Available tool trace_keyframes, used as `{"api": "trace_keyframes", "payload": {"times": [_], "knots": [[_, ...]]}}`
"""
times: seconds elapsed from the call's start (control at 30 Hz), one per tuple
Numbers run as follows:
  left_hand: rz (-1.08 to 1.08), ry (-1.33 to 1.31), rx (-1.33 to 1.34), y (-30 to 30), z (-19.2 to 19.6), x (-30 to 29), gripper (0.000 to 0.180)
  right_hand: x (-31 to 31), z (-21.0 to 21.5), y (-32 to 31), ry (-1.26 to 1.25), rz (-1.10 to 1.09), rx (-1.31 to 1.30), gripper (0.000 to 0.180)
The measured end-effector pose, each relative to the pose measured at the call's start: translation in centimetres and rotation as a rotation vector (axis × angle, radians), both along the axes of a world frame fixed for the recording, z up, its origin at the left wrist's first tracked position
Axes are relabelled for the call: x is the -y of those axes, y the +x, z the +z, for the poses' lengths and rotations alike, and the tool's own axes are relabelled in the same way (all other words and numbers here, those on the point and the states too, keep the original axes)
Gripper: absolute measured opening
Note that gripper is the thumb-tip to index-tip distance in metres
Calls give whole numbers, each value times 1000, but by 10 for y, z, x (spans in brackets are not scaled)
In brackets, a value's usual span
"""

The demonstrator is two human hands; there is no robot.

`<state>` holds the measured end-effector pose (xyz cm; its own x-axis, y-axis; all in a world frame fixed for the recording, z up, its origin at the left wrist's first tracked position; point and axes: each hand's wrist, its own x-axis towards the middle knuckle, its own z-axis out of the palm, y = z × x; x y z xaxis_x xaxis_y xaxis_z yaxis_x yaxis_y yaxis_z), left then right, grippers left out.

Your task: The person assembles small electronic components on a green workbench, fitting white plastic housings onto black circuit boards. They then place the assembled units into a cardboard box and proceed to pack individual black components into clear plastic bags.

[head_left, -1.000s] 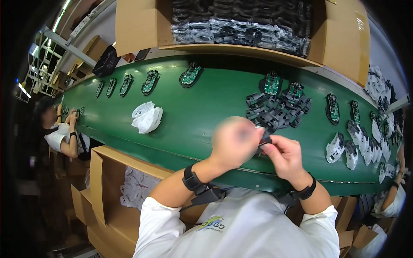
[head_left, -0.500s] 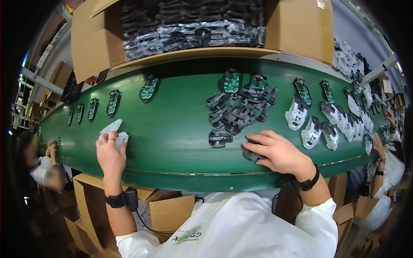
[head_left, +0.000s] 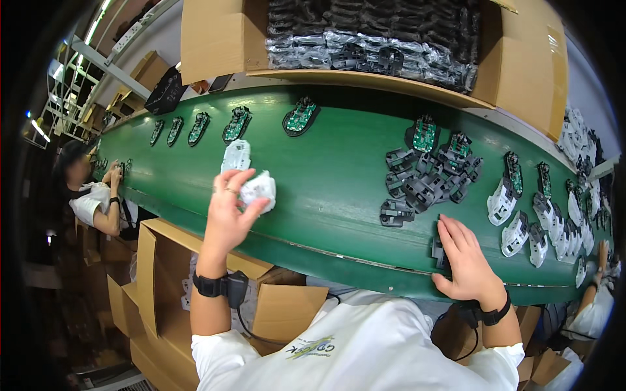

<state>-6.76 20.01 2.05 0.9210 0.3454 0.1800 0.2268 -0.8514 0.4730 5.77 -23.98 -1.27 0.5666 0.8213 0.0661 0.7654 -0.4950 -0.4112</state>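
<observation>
My left hand (head_left: 228, 208) is over the green belt, thumb and fingers round a crumpled white piece (head_left: 261, 190), blurred, perhaps thin wrapping. Just beyond it a pale white shell part (head_left: 236, 156) touches the belt. My right hand (head_left: 466, 260) lies with fingers stretched out along a small dark plastic part (head_left: 438, 253) near the belt's front edge. The palm partly hides that part. Beyond my right hand is a heap of dark plastic parts (head_left: 430, 186), with a green circuit board on a dark base (head_left: 425, 133) at its far side.
Several circuit boards on bases (head_left: 301, 117) stand in a row along the far left of the green belt (head_left: 326, 195). White and grey mouse-like shells (head_left: 515, 233) lie at right. An open carton (head_left: 372, 81) of bagged black parts stands behind. Co-workers (head_left: 98, 202) sit at both ends.
The whole view has swung leftward. My left hand has spread the two white pieces apart and pinches the nearer one. My right hand's fingers have straightened over the dark part.
</observation>
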Motion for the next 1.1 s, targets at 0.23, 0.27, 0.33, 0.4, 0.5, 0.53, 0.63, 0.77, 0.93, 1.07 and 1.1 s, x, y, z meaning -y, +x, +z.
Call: {"api": "trace_keyframes", "payload": {"times": [0.23, 0.27, 0.33, 0.4, 0.5, 0.53, 0.63, 0.77, 0.93, 1.07, 1.1], "knots": [[-90, 316, 75, 19, -26, -2, 55, 9, -6, 5, 52, -57, 79, 66], [-66, 425, 129, 20, -32, -9, 55, 8, -4, 7, 97, -60, 78, 66], [-1, 507, 193, 20, -42, -27, 52, 7, -2, 7, 150, -47, 73, 65], [152, 477, 156, 19, -40, -47, 51, -1, 2, 10, 180, -7, 72, 64], [375, 609, 129, 19, -37, -59, 49, -20, 8, 11, 161, 112, 16, 63], [414, 663, 113, 17, -33, -60, 49, -28, 9, 12, 185, 165, 25, 61], [431, 682, 170, 11, -32, -70, 46, -55, 10, 12, 263, 292, 2, 60], [345, 337, 446, 11, -28, -62, 48, -80, -10, 8, 410, 316, -122, 60], [-111, 59, 181, 23, -34, 28, 62, -87, -31, 4, 530, 259, -288, 61], [-17, -116, -276, 40, -17, 44, 61, -85, -33, 7, 501, 196, -227, 61], [-39, -197, -246, 41, -17, 48, 62, -85, -35, 10, 485, 171, -200, 61]]}}
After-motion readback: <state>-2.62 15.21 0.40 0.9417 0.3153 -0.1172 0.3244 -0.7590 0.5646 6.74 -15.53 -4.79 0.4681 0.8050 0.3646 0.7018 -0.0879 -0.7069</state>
